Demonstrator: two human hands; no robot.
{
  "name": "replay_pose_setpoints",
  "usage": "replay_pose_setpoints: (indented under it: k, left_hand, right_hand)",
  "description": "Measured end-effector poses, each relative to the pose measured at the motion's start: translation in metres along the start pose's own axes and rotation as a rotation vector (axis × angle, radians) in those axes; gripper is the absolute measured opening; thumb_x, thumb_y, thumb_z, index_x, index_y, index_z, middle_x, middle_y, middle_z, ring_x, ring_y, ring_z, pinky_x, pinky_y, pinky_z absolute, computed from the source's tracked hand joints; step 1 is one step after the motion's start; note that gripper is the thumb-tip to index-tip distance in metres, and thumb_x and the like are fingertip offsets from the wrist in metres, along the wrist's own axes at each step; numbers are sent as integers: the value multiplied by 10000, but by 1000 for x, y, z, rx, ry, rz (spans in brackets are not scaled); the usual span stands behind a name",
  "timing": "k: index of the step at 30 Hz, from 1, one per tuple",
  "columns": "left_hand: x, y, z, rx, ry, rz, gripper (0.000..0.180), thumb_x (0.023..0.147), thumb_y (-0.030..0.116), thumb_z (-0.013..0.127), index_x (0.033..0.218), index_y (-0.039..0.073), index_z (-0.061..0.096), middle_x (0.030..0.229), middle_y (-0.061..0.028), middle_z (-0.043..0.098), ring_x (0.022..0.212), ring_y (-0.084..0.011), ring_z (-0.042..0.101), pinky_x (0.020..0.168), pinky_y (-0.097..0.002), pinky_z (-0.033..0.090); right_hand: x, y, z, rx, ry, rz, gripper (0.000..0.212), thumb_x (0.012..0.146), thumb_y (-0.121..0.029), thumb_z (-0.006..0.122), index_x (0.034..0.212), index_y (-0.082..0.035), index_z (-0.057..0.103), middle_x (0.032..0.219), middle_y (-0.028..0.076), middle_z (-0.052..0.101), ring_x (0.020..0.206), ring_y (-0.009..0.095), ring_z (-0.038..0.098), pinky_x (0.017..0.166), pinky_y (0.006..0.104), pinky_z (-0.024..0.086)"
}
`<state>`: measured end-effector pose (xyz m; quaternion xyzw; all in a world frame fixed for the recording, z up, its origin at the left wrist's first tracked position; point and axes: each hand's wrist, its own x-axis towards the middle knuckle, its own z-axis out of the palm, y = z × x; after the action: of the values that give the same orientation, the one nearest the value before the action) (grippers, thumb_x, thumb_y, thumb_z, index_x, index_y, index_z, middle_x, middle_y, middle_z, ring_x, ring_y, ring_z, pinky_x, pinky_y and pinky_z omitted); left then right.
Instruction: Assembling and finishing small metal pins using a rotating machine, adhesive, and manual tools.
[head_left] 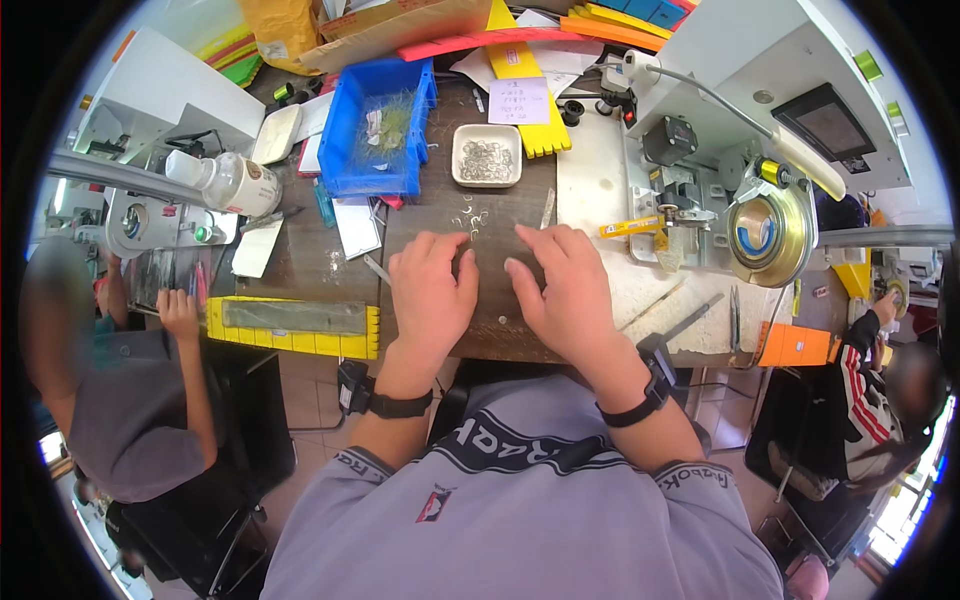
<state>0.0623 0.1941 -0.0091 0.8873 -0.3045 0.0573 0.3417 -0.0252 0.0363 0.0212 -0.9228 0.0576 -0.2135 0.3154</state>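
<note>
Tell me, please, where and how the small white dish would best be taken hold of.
I'd probably take the white dish by its left and right walls, coming from the near side: it sits upright with raised sides to clasp, and the left hand and right hand are both on that side. Keep it level, as small shiny pieces lie inside its open top.

1. The wearer has two bare hands.
2. Two black wristbands show.
3. One blue rectangular plastic bin.
4. One white rounded-square dish (its small metal pieces are too jumbled to count).
</note>
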Motion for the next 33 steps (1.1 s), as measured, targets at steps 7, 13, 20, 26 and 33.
replay_pose_setpoints:
  k: [7, 13, 20, 26, 33]
  left_hand:
    - [3, 1, 8, 106, -5, 30, 362, 825, 173, 702, 1169, 63, 669, 944, -107, 582, 908, -300, 574, 810, -440, 402]
    - [4, -1, 10, 96, 35, 28, 373, 818, 133, 673, 1179, 44, 656, 951, -120, 577, 923, -319, 560, 827, -443, 387]
    - [4, -5, 10, 51, 73, 43, 256, 828, 149, 654, 1059, 41, 666, 927, -116, 569, 894, -313, 559, 815, -439, 387]
    - [4, -6, 12, 15, 85, 33, 186, 830, 136, 651, 991, 43, 656, 922, -126, 582, 890, -330, 563, 813, -444, 386]
    - [5, -7, 13, -10, 69, 31, 164, 826, 131, 659, 974, 61, 661, 907, -113, 585, 886, -325, 564, 821, -440, 383]
  right_hand:
    - [29, 2, 10, -61, 15, 70, 318, 867, -95, 693, 1170, -6, 658, 970, 158, 616, 916, 347, 605, 804, 420, 501]
    - [57, 10, 25, -122, 45, 88, 285, 879, -103, 678, 1157, -39, 678, 1001, 147, 643, 939, 351, 632, 822, 429, 524]
    - [97, 22, 35, -238, -73, 183, 230, 880, -164, 697, 1085, -64, 721, 1010, 142, 670, 929, 351, 663, 817, 438, 542]
    - [124, 21, 31, -291, -238, 238, 337, 853, -237, 743, 1140, -63, 723, 1051, 168, 696, 971, 357, 677, 857, 438, 543]
    - [142, 15, 28, -320, -465, 335, 440, 804, -306, 797, 1169, -68, 731, 1035, 211, 730, 988, 362, 699, 875, 431, 546]
